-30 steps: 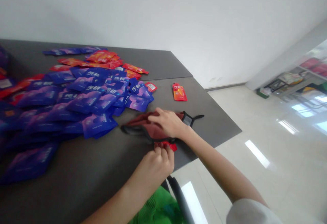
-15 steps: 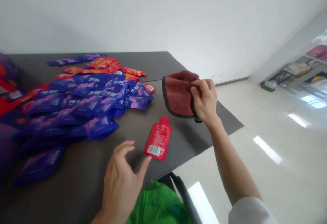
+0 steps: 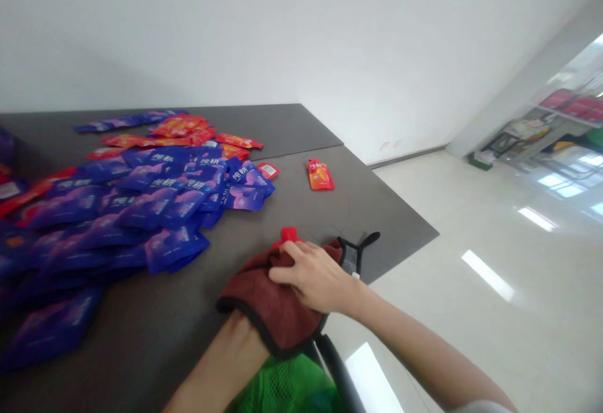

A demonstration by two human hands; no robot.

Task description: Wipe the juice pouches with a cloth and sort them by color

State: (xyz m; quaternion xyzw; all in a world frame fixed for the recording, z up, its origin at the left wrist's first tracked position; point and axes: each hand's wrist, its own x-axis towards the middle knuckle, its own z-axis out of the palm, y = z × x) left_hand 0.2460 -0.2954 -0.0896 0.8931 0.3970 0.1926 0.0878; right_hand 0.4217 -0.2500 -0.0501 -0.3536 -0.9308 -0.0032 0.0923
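Observation:
A brown cloth (image 3: 277, 300) with black edging and a strap at its right end drapes over my left hand (image 3: 242, 331). Only the wrist and forearm of that hand show; the cloth hides its fingers. From above, my right hand (image 3: 315, 275) is closed on the cloth with bent fingers. Just beyond it, the red cap end of a red pouch (image 3: 289, 235) sticks out, the rest covered by the cloth and hand. Farther back on the dark table (image 3: 377, 218) lies an orange-red pouch (image 3: 320, 175), front side up.
A large heap of blue-purple pouches (image 3: 164, 193) covers the table's left side, with orange-red pouches (image 3: 181, 125) behind. Something green and meshed (image 3: 282, 378) hangs below the front edge, beside a black bar (image 3: 336, 366). A white wall (image 3: 301, 36) stands behind.
My right hand has brought the cloth down and left over my left hand, which was open beside the red pouch. That pouch is now mostly hidden. The orange-red pouch behind has come into view.

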